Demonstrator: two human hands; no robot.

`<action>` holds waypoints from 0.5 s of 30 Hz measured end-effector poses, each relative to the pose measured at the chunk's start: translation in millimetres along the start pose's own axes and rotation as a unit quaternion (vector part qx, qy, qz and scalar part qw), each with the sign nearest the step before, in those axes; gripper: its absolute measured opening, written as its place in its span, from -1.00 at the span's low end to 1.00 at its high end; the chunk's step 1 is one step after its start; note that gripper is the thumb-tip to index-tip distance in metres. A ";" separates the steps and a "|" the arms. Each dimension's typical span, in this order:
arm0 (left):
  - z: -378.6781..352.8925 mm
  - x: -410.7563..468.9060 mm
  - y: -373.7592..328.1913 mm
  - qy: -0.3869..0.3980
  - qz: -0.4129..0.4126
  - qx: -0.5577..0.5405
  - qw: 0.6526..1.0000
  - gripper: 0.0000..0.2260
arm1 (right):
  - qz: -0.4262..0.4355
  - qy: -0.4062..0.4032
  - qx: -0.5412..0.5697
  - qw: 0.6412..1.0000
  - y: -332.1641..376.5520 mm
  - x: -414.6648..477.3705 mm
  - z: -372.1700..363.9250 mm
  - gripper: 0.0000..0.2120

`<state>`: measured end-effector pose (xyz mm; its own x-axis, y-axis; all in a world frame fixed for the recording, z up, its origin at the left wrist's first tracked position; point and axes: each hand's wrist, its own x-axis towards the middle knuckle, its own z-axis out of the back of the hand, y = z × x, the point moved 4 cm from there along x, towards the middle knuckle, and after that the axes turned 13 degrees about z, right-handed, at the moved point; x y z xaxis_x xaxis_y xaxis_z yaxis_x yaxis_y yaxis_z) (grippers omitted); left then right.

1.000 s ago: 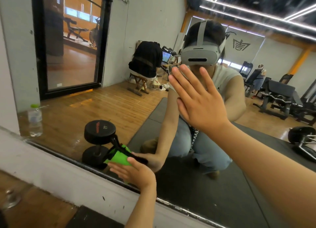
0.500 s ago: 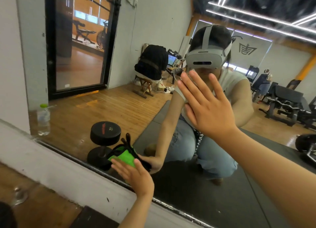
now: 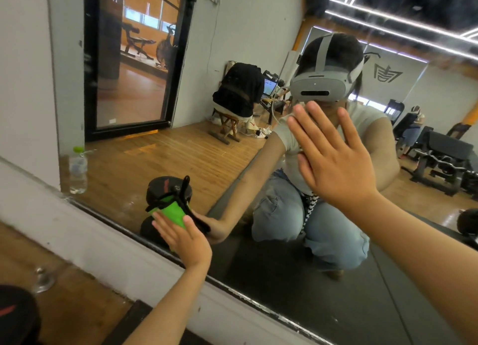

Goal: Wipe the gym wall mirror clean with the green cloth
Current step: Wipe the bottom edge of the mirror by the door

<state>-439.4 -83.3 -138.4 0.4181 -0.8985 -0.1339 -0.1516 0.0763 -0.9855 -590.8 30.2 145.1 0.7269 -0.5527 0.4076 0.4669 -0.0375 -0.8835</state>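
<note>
Left hand (image 3: 185,237) low on the gym wall mirror (image 3: 134,169), just above its bottom edge. Fingers straight, palm pressing the green cloth (image 3: 172,213) flat to the glass; no curl round it that I can see. Cloth has black trim. Right hand (image 3: 333,158) higher up, fingers spread, flat against the mirror, holding nothing. Dumbbell (image 3: 15,316) on the floor, bottom left.

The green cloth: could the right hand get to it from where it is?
Probably yes: only bare mirror lies between the right hand and the green cloth, though the left hand covers much of it.
</note>
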 end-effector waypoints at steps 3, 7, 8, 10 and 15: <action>15.0 46.9 8.4 -0.032 0.153 -0.044 0.987 -0.42 | -0.005 -0.001 0.001 1.000 0.4 -1.0 -0.3 -0.44; 9.8 23.8 3.5 -0.029 0.121 -0.040 0.991 -0.31 | -0.005 -0.006 0.001 1.000 -1.1 -0.6 -1.9 -0.45; 5.9 9.2 6.3 -0.015 0.079 -0.035 0.996 -0.24 | -0.005 -0.008 0.000 1.000 -0.2 -0.8 -1.6 -0.45; 2.5 -2.9 15.3 0.019 0.027 -0.018 0.999 -0.20 | -0.004 -0.012 -0.003 1.000 1.0 0.1 -1.0 -0.45; 25.3 67.3 40.1 -0.003 0.200 -0.025 0.979 -0.41 | -0.008 -0.010 -0.010 1.000 1.2 0.4 -0.4 -0.45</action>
<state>-394.6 -129.7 -189.5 0.3222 -0.7981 -0.5092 -0.3479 0.4005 -0.8477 -590.2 29.6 144.1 0.7290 -0.5352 0.4269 0.4689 -0.0640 -0.8809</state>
